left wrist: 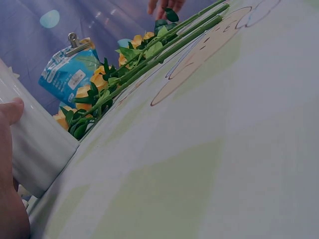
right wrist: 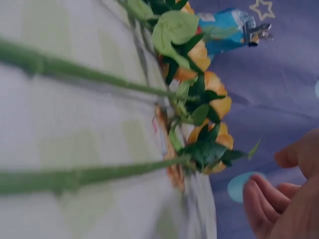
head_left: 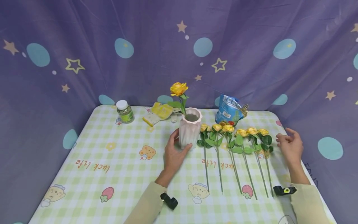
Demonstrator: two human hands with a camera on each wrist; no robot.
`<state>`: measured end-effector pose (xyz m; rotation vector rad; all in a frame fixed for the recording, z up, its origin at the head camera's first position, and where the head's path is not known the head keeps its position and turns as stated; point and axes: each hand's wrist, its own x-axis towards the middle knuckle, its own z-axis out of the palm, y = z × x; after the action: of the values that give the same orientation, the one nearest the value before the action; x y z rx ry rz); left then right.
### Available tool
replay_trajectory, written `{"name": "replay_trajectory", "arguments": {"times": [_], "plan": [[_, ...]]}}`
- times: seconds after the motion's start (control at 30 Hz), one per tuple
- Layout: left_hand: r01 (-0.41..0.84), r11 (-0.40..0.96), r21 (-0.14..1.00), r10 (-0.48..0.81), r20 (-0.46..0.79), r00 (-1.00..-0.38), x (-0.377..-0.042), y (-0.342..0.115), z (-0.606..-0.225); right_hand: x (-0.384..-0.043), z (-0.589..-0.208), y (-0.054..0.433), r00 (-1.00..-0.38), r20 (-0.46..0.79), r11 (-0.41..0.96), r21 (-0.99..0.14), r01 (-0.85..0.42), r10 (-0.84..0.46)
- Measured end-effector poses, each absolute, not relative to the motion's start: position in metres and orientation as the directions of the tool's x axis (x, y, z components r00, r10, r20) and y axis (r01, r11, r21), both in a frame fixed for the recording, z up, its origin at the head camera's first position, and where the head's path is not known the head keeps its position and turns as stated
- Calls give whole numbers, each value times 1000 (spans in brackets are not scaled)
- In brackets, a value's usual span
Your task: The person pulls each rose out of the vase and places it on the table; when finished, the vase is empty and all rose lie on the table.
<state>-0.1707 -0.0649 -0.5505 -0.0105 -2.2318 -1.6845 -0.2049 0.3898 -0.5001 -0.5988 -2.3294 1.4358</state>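
A pale pinkish-white fluted vase (head_left: 185,132) stands on the table, and my left hand (head_left: 174,155) grips its lower side with the thumb across the front. One yellow rose (head_left: 179,89) rises from the vase, leaning to the left. To the vase's right lie several yellow roses (head_left: 217,128) in a row, blooms away from me and stems towards me. My right hand (head_left: 291,147) hovers just right of the last rose (head_left: 263,132), its fingers loosely bent around nothing. In the right wrist view that hand (right wrist: 294,199) is apart from the blooms.
Behind the roses stands a blue bag (head_left: 227,110) closed with a metal clip (left wrist: 75,45). A white-lidded jar (head_left: 125,112) is at the back left, near a crumpled yellow and white packet (head_left: 159,112). A checked cloth (head_left: 126,186) covers the table; a purple curtain (head_left: 156,71) hangs behind.
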Motion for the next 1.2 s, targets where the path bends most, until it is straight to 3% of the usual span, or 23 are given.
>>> {"name": "replay_trajectory", "arguments": {"times": [0.2, 0.5, 0.8, 1.2], "plan": [[208, 301, 931, -194, 273, -942, -171, -65, -552, -199, -490, 371, -739, 209, 424, -899, 113, 640], [193, 300, 934, -202, 259, -944, -170, -65, -549, -198, -468, 329, -627, 406, 299, -914, -275, 665], [193, 299, 935, -202, 260, -944, -170, -65, -550, -192, -443, 291, -582, 562, 184, -793, -580, 587], [228, 289, 930, -195, 290, -937, -170, -66, -551, -180, -416, 249, -547, 665, 84, -671, -737, 508]]}}
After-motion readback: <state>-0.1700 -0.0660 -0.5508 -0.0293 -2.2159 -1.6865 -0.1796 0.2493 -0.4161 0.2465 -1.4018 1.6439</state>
